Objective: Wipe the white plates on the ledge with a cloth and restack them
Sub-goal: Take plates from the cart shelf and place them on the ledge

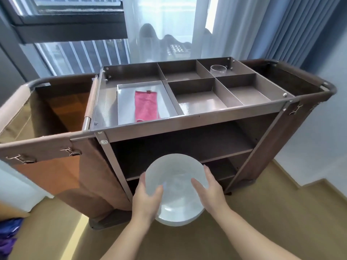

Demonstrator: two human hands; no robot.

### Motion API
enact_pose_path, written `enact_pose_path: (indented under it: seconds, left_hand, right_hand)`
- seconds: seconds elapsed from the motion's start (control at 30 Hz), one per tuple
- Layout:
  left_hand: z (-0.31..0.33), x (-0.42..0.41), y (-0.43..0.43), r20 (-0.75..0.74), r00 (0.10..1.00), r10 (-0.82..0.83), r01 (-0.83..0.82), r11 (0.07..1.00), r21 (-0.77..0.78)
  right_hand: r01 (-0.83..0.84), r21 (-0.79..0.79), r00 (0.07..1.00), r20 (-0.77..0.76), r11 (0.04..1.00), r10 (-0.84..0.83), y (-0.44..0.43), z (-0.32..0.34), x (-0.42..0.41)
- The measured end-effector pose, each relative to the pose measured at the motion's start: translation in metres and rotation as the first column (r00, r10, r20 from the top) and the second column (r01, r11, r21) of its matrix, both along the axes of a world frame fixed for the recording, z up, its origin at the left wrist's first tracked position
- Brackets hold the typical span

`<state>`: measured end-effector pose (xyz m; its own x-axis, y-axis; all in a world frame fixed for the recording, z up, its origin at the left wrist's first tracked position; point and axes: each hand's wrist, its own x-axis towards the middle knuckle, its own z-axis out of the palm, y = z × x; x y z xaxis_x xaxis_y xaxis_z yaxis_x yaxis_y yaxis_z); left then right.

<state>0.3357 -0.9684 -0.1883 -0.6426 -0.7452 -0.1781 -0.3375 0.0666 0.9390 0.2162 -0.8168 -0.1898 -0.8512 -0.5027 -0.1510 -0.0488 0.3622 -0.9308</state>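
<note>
A stack of white plates (174,173) hangs in the air in front of the cart's open shelves. My left hand (147,198) grips the stack's left rim, thumb over the top plate. My right hand (208,192) holds the right rim the same way. A lower plate (178,214) of the stack shows beneath my hands. A folded pink cloth (146,106) lies in a metal tray (122,102) on top of the cart, beyond the plates.
The brown housekeeping cart (197,121) has divided top compartments and two shelves (187,147) below. A clear glass dish (218,70) sits in the back right compartment. Fabric bags (56,109) hang at both ends. A window and curtains stand behind; wooden floor lies below.
</note>
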Motion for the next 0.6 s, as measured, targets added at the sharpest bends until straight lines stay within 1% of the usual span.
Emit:
enact_pose_path:
  seconds: [0.1,0.2,0.3,0.4,0.6]
  left_hand:
    - [-0.017,-0.026,-0.017,0.063,0.996,0.063,-0.064,0.998,0.015]
    - [-0.032,-0.051,-0.03,0.089,0.991,0.1,-0.1,0.995,-0.015]
    - [-0.048,-0.075,-0.044,0.082,0.985,0.153,-0.15,0.988,-0.044]
    - [-0.063,-0.098,-0.058,0.103,0.975,0.195,-0.192,0.981,-0.038]
    - [-0.078,-0.125,-0.072,0.071,0.97,0.233,-0.233,0.972,-0.004]
  right_hand:
    - [0.005,0.027,0.998,0.069,1.0,-0.007,-0.022,-0.018,-0.031]
    - [-0.005,0.076,0.991,0.133,0.997,-0.005,-0.043,-0.034,-0.063]
    - [-0.063,0.076,0.995,0.088,0.995,0.056,-0.064,-0.051,-0.093]
    - [-0.062,0.073,0.996,0.063,0.995,0.058,-0.081,-0.066,-0.119]
    - [-0.088,0.086,0.996,0.017,0.992,0.087,-0.099,-0.079,-0.153]
